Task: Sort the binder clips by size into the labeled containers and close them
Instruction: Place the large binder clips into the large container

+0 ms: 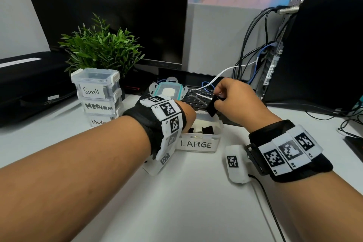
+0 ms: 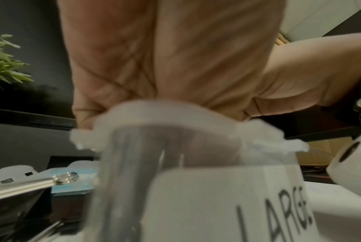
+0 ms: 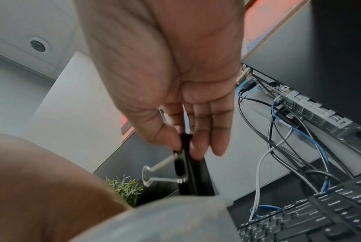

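wrist view shows right hand [image 3: 171,101] pinching clip [image 3: 185,165].

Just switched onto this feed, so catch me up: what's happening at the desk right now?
A person is sorting binder clips. The right hand pinches a black clip above the open LARGE box, which already holds a few clips. The left hand rests on that box's rim, steadying it. Its lid lies behind, on the keyboard. The Small and Medium boxes sit stacked and closed by the plant.
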`<act>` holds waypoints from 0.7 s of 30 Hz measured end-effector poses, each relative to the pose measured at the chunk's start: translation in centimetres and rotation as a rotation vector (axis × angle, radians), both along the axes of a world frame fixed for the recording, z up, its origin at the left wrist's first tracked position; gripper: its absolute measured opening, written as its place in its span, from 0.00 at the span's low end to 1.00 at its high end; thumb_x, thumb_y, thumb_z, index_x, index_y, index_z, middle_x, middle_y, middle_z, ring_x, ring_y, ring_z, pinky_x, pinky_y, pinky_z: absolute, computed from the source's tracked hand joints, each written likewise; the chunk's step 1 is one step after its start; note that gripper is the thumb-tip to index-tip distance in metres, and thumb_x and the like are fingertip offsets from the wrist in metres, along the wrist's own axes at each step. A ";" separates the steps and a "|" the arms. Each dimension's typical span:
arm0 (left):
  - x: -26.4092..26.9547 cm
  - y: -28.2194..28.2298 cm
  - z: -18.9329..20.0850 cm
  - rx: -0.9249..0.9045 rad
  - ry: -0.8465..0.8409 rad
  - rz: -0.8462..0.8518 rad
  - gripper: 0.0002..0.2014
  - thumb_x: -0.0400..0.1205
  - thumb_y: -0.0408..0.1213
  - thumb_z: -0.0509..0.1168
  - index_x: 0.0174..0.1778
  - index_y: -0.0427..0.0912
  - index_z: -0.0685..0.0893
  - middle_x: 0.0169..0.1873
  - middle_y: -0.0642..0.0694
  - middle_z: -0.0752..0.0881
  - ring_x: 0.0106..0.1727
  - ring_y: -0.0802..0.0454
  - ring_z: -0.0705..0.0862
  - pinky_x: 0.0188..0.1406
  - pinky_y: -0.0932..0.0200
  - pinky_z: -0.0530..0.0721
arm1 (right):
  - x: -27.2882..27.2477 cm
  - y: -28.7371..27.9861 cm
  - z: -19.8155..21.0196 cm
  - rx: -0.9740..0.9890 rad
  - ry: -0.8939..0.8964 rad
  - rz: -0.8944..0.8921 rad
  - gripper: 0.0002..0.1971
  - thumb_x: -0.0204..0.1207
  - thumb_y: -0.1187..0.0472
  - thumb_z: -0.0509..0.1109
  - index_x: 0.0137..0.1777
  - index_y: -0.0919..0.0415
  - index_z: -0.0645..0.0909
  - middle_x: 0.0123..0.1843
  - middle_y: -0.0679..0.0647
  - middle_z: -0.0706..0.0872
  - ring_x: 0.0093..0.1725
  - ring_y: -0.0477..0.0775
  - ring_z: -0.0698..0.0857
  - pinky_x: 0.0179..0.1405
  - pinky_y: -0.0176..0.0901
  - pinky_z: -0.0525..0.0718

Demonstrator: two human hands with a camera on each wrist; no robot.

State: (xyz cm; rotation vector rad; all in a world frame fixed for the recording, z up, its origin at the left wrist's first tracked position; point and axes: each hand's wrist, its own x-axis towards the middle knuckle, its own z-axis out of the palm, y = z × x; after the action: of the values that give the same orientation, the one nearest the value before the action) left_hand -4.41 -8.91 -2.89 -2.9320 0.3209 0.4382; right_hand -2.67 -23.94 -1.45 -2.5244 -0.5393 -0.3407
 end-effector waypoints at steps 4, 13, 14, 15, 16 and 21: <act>-0.2 0.2 -0.1 -0.009 0.014 0.003 0.17 0.83 0.37 0.61 0.67 0.41 0.80 0.63 0.43 0.83 0.63 0.44 0.82 0.63 0.48 0.81 | 0.3 -0.4 0.4 0.160 -0.153 -0.058 0.11 0.73 0.69 0.67 0.54 0.59 0.78 0.50 0.54 0.81 0.49 0.54 0.79 0.44 0.37 0.75; -0.7 0.2 0.1 0.001 0.044 0.027 0.15 0.83 0.37 0.62 0.64 0.38 0.81 0.61 0.42 0.84 0.62 0.44 0.83 0.62 0.49 0.81 | 0.5 -0.3 0.2 -0.427 0.244 -0.131 0.13 0.78 0.68 0.62 0.61 0.63 0.79 0.57 0.59 0.85 0.56 0.60 0.84 0.57 0.48 0.83; -0.8 0.2 0.1 0.001 0.041 0.028 0.15 0.83 0.37 0.62 0.64 0.38 0.81 0.61 0.42 0.84 0.62 0.44 0.83 0.61 0.50 0.82 | 0.7 -0.3 0.1 -0.470 0.270 -0.119 0.15 0.78 0.68 0.62 0.63 0.63 0.79 0.60 0.59 0.84 0.59 0.60 0.83 0.59 0.49 0.83; -0.9 0.1 0.2 0.004 0.038 0.027 0.15 0.83 0.37 0.62 0.64 0.38 0.81 0.61 0.42 0.84 0.62 0.44 0.83 0.60 0.51 0.82 | 0.8 -0.3 0.0 -0.514 0.294 -0.113 0.16 0.78 0.68 0.62 0.65 0.63 0.78 0.61 0.60 0.83 0.60 0.60 0.83 0.61 0.49 0.82; -1.0 0.0 0.3 -0.006 0.028 0.028 0.15 0.83 0.37 0.62 0.64 0.38 0.81 0.61 0.42 0.84 0.62 0.44 0.83 0.60 0.51 0.82 | 0.8 -0.3 -0.2 -0.553 0.317 -0.113 0.16 0.77 0.68 0.63 0.65 0.63 0.78 0.61 0.60 0.84 0.60 0.60 0.83 0.60 0.48 0.83; -1.2 -0.2 0.4 0.052 0.012 0.045 0.15 0.83 0.37 0.62 0.65 0.37 0.80 0.61 0.42 0.84 0.62 0.45 0.83 0.59 0.54 0.81 | 0.8 -0.5 -0.6 -0.522 0.306 -0.097 0.13 0.75 0.68 0.63 0.58 0.62 0.82 0.55 0.58 0.85 0.53 0.59 0.84 0.52 0.46 0.84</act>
State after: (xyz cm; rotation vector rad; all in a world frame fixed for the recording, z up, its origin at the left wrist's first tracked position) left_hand -5.59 -9.14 -2.44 -2.8917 0.2413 0.4640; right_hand -1.86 -24.44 -2.01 -3.0320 -0.4231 0.1818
